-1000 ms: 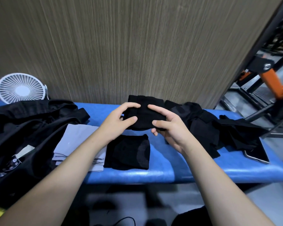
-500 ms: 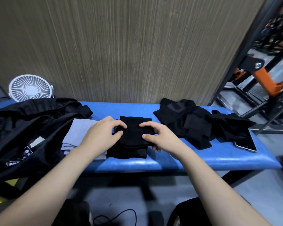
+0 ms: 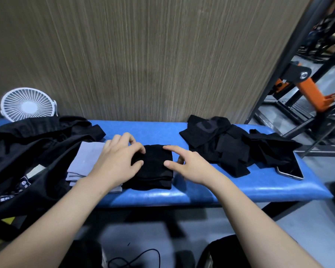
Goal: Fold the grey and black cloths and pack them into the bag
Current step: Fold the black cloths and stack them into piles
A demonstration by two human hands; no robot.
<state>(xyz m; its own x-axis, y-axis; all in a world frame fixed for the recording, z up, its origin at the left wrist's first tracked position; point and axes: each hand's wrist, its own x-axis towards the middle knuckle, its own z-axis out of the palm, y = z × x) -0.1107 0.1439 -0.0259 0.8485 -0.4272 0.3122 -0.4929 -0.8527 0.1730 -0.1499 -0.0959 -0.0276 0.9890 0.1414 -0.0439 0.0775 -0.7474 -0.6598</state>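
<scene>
the loose black pile (image 3: 228, 146) lay right of the folded stack (image 3: 155, 167); right hand (image 3: 191, 167), open and empty, was nearer it; left hand (image 3: 116, 163) rested on the stack.

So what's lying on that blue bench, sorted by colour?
Black: 3, the folded black stack, the loose black pile, the black bag
Grey: 1, the folded grey stack
White: 1, the fan
Dark: 1, the tablet
Total: 6

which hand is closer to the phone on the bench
Right. The right hand is by the folded black stack's right edge, with unfolded black cloths between it and the phone. The left hand is on the stack's far side.
</scene>
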